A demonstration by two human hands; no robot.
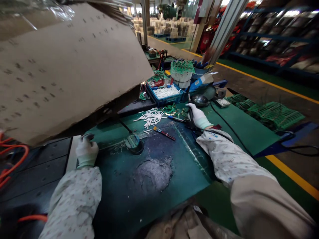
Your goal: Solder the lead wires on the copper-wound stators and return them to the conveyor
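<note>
Cardboard sheet (64, 66) fills the upper left of the frame, tilted above the tabletop (154, 186); it looks light, stiff, best gripped at its edge. Left hand (86, 151) fingers curl closed beneath its lower edge. Right hand (198, 116) rests mid-frame, fingers loosely spread by a black cable (231, 127).

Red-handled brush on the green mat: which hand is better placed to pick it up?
Right, likely. The right hand lies just beside the red-handled brush; the left hand sits farther off at the mat's left edge.
</note>
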